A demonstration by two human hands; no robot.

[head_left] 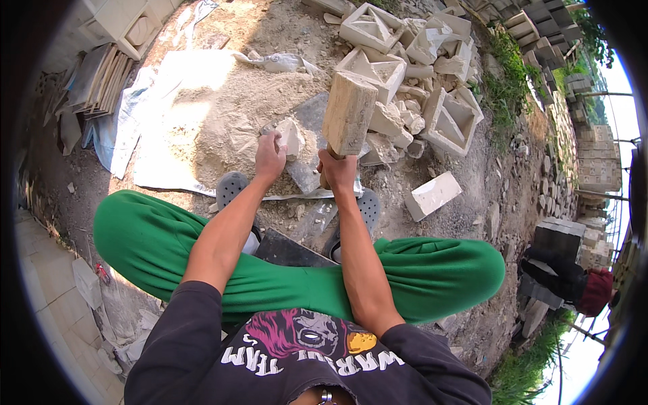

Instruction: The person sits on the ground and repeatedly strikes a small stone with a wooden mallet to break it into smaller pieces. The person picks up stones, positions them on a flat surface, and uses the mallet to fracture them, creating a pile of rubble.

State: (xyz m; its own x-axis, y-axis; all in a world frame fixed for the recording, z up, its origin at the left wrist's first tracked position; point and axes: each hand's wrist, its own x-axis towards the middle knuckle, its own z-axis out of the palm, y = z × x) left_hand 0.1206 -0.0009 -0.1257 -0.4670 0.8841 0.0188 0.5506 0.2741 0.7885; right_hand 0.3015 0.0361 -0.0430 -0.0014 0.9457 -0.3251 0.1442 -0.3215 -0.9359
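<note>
My right hand [337, 170] is wrapped round the handle of a wooden mallet [349, 115], its big pale block head raised upright above the fist. To its left, my left hand [271, 158] is closed on a tool with a blunt grey end [268, 127] that pokes out above the fist; the rest of it is hidden. Right beside that fist a pale, rough-cut stone block [291, 138] stands among chips and dust. A dark flat slab [310, 111] lies behind the mallet head, partly covered by it.
Carved pale stone blocks [451, 121] and broken pieces are heaped at the far right. A single pale block [433, 196] lies right of my foot. A white sheet [158, 128] covers ground at left, near stacked boards [101, 77]. Another person [574, 283] is at far right.
</note>
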